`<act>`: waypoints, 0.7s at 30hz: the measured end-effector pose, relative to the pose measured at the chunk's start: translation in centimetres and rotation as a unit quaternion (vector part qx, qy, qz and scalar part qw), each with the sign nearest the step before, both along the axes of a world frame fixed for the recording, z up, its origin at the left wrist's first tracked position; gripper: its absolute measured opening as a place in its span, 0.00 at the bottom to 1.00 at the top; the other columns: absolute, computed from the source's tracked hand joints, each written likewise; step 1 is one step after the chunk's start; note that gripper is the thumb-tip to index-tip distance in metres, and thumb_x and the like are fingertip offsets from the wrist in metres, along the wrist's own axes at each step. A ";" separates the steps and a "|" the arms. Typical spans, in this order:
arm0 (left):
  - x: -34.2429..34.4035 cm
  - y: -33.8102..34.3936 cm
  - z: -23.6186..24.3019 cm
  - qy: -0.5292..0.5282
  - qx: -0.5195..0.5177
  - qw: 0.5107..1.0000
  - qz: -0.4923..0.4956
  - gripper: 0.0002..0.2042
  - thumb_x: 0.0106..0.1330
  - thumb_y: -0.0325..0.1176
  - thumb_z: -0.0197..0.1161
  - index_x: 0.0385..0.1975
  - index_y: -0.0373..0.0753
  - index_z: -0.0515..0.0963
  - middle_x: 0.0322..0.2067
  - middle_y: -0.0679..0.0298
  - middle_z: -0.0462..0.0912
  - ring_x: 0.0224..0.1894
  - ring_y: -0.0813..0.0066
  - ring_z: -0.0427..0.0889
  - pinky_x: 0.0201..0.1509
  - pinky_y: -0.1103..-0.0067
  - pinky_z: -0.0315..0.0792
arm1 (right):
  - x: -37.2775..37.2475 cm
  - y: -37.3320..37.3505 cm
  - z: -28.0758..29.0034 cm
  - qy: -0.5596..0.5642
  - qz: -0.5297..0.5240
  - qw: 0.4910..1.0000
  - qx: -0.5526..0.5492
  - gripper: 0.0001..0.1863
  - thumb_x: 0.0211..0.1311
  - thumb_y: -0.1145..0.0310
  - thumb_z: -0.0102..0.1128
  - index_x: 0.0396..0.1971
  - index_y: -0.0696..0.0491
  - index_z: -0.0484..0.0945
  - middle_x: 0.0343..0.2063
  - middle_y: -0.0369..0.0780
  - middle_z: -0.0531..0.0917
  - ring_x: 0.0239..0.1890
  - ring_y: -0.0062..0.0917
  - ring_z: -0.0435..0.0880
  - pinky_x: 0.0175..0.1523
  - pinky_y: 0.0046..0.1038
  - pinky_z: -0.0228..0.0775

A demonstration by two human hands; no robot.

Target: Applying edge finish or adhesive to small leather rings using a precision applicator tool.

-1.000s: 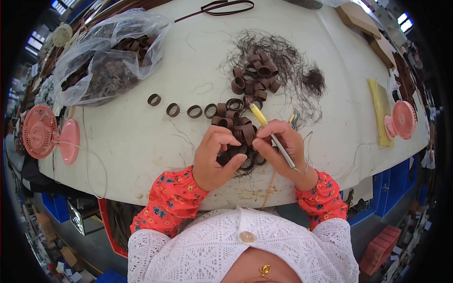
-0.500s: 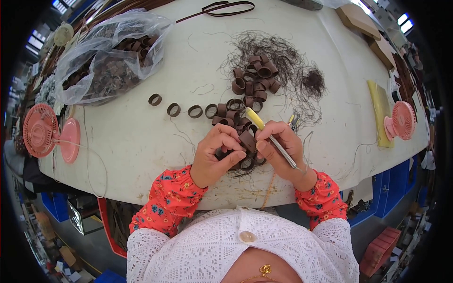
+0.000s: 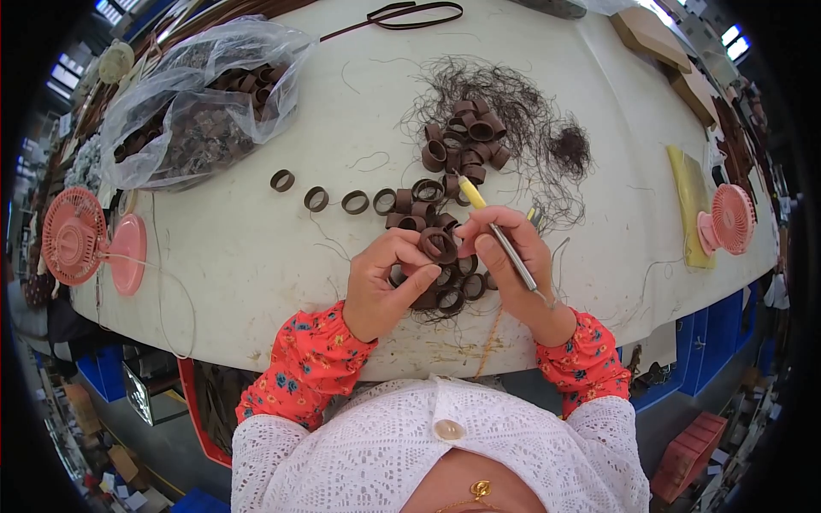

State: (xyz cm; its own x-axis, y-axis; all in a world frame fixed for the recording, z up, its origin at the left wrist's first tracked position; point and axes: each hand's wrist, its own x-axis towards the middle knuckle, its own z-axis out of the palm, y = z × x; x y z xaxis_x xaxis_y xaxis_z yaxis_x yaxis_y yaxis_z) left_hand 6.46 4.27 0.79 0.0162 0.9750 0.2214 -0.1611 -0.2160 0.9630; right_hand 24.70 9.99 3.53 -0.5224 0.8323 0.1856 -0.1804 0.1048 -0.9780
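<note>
Your left hand [image 3: 380, 282], at the centre of the frame, has its fingers [image 3: 404, 248] closed in a pinch on a single brown ring [image 3: 439, 247], its opening tilted toward the camera; your right hand [image 3: 519, 265], a little right of centre, has its fingers curled round a slim yellow-and-silver tool [image 3: 472, 194], the yellow end pointing to the upper left; its fingertips come just beside the ring's right edge, and you cannot tell from this view whether they touch it; under and around both hands lies a cluster of loose brown rings [image 3: 449, 298], with a few more strung out singly toward the left of the frame; above these, a second heap of rings [image 3: 470, 137] rests against loose dark threads [image 3: 492, 81], with a denser thread tangle [image 3: 570, 147] to its right; farther out on the pale worktop [image 3: 248, 291], a clear plastic bag [image 3: 205, 120] holding more brown pieces fills the upper left; a pink fan [image 3: 73, 235] stands at the left edge, another pink fan [image 3: 733, 218] at the right, beside a yellow packet [image 3: 688, 201]; a dark strap [image 3: 415, 24] lies looped at the top.
</note>
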 end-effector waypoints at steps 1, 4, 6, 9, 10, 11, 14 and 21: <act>-0.1 0.0 0.1 0.054 0.005 0.998 0.044 0.04 0.56 0.22 0.64 0.28 0.35 0.75 0.39 0.61 0.76 0.32 0.83 0.73 0.37 0.85 0.69 | -0.3 -0.1 0.5 0.006 -0.049 0.999 0.020 0.11 0.68 0.69 0.48 0.46 0.57 0.68 0.35 0.38 0.77 0.32 0.17 0.77 0.40 0.19 0.71; -0.1 0.0 0.3 0.121 0.015 0.986 0.113 0.04 0.54 0.21 0.65 0.27 0.34 0.76 0.36 0.61 0.76 0.29 0.83 0.73 0.35 0.86 0.69 | 0.7 0.4 -0.2 0.050 -0.068 0.995 0.054 0.13 0.69 0.67 0.45 0.46 0.59 0.69 0.31 0.39 0.78 0.31 0.18 0.77 0.40 0.19 0.70; 0.0 0.0 0.4 0.134 0.019 0.981 0.137 0.04 0.53 0.21 0.65 0.26 0.34 0.77 0.35 0.62 0.76 0.27 0.84 0.73 0.34 0.86 0.70 | 1.5 0.5 -0.4 0.104 -0.016 0.993 0.044 0.13 0.70 0.66 0.43 0.43 0.60 0.70 0.23 0.38 0.78 0.27 0.17 0.77 0.35 0.18 0.69; 0.0 0.0 0.5 0.163 0.026 0.976 0.144 0.04 0.53 0.21 0.65 0.26 0.34 0.77 0.35 0.62 0.77 0.27 0.83 0.75 0.34 0.85 0.71 | 1.7 0.4 -0.5 0.070 0.005 0.995 0.067 0.13 0.70 0.65 0.44 0.42 0.60 0.71 0.23 0.38 0.78 0.24 0.15 0.76 0.31 0.17 0.66; 0.1 0.0 0.6 0.170 0.036 0.974 0.144 0.04 0.53 0.21 0.65 0.27 0.34 0.77 0.35 0.62 0.77 0.28 0.82 0.75 0.34 0.85 0.71 | 1.6 0.4 -0.4 0.070 0.005 0.995 0.066 0.13 0.70 0.65 0.44 0.42 0.60 0.71 0.23 0.38 0.78 0.24 0.15 0.76 0.31 0.17 0.66; 0.1 0.0 0.6 0.177 0.046 0.972 0.145 0.04 0.53 0.21 0.65 0.27 0.34 0.77 0.35 0.61 0.77 0.28 0.81 0.76 0.34 0.85 0.72 | 1.6 0.3 -0.4 0.058 0.003 0.996 0.062 0.13 0.70 0.65 0.44 0.42 0.60 0.72 0.23 0.37 0.78 0.24 0.15 0.76 0.31 0.16 0.65; 0.1 -0.1 0.6 0.193 0.048 0.970 0.142 0.04 0.53 0.20 0.65 0.27 0.34 0.77 0.35 0.61 0.77 0.29 0.80 0.77 0.34 0.84 0.73 | 1.4 0.1 -0.4 0.043 -0.006 0.998 0.052 0.13 0.70 0.65 0.44 0.42 0.59 0.72 0.23 0.37 0.78 0.24 0.14 0.76 0.30 0.15 0.63; 0.1 -0.1 0.7 0.195 0.057 0.969 0.139 0.04 0.53 0.20 0.65 0.27 0.34 0.77 0.34 0.61 0.77 0.30 0.80 0.78 0.35 0.84 0.74 | 1.2 0.1 -0.4 0.056 -0.007 0.997 0.051 0.13 0.70 0.64 0.44 0.42 0.59 0.72 0.23 0.37 0.77 0.25 0.15 0.76 0.31 0.16 0.65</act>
State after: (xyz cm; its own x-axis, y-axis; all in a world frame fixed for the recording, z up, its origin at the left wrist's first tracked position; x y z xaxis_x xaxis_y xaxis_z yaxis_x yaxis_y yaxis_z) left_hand 6.58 4.15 1.47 -0.1389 0.9232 0.3583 0.2890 -0.3082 0.9063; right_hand 25.87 10.04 3.10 -0.4830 0.8128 0.3257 -0.2850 0.2058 -0.9362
